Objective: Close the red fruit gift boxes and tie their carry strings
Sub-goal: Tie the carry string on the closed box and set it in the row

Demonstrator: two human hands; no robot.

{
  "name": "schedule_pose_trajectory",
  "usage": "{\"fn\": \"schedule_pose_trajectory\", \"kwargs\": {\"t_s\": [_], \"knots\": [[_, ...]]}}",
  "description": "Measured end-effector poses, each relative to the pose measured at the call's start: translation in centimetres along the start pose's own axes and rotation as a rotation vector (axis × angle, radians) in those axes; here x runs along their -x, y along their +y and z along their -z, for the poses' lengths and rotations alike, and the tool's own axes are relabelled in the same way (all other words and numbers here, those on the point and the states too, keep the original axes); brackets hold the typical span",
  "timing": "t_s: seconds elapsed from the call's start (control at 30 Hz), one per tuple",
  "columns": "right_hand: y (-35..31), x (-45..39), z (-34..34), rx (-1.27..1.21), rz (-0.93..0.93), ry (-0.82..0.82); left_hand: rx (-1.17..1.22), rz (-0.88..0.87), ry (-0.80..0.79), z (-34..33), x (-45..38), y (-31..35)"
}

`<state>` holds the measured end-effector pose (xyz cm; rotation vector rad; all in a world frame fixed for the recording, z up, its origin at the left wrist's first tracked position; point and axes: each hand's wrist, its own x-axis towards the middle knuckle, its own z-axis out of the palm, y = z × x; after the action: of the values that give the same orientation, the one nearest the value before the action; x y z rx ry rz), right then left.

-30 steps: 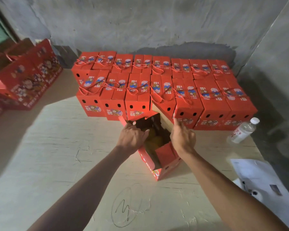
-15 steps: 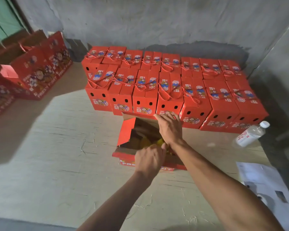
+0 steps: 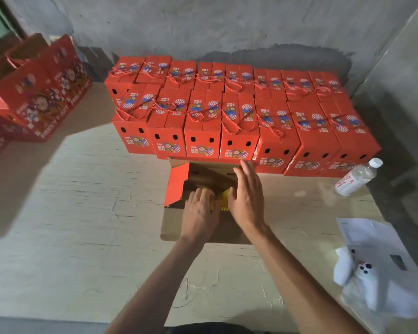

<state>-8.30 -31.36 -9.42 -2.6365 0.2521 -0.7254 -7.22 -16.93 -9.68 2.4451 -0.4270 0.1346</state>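
- The grey plastered wall point(image 3: 227, 27) closed the back of the scene; a greenish strip at the top left corner was cut off by the frame and could not be identified.
- The pale, cracked work surface point(image 3: 70, 213) lay partly in shadow on its left side, and a scribble near the forearms was too faint to read.
- Two rows of closed red boxes point(image 3: 239, 112) stood against the wall with their carry strings over the lids; the back row was half hidden by the front one.
- Larger red cartons point(image 3: 44, 92) at the left ran out of view.
- The open box point(image 3: 179, 186) sat just in front of the rows, flaps up, its near brown flap folded toward the viewer; yellow contents showed only as a sliver between the hands.
- White papers point(image 3: 377, 256) and a blurred white object lay at the right edge.
- The right hand point(image 3: 247, 198) was flat, fingers straight and together, over the opening.
- The left hand point(image 3: 200, 210) reached inside with loosely spread fingers; whether it gripped anything could not be told.
- A clear bottle point(image 3: 357, 177) lay on its side near the rows.
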Motion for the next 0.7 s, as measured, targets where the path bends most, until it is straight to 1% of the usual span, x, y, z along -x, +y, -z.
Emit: {"fn": "schedule_pose_trajectory", "kwargs": {"t_s": [0.07,0.17,0.2,0.27,0.33,0.43,0.5,0.57,0.63,0.7], "knots": [[-1.4,1.0,-0.1,-0.033,0.015,-0.005,-0.013,-0.003,-0.064,-0.1,-0.5,-0.2],[-3.6,2.5,-0.7,-0.088,0.097,-0.071,-0.052,-0.039,-0.038,-0.4,-0.6,-0.8],[-4.1,2.8,-1.0,-0.094,0.072,-0.094,-0.072,-0.045,-0.026,-0.5,-0.5,-1.2],[-4.6,3.2,-1.0,-0.151,-0.065,-0.089,-0.053,-0.03,0.012,-0.4,-0.3,-2.0],[-4.3,3.0,-0.3,-0.175,-0.136,0.03,-0.047,-0.055,0.079,0.1,0.0,-3.1],[-3.1,2.6,0.6,-0.134,-0.092,0.225,-0.092,-0.123,0.197,0.3,0.3,-5.0],[-2.3,2.0,0.7,-0.159,-0.098,0.318,-0.038,-0.093,0.288,0.5,-0.1,-5.8],[-1.4,1.3,0.5,-0.233,-0.13,0.392,0.04,-0.038,0.345,0.7,-0.8,-6.1],[-0.5,0.6,0.2,-0.337,-0.164,0.44,0.067,0.005,0.357,0.9,-1.6,-6.2],[0.4,0.1,-0.2,-0.42,-0.237,0.436,0.034,0.055,0.316,1.0,-2.2,-6.3]]}}
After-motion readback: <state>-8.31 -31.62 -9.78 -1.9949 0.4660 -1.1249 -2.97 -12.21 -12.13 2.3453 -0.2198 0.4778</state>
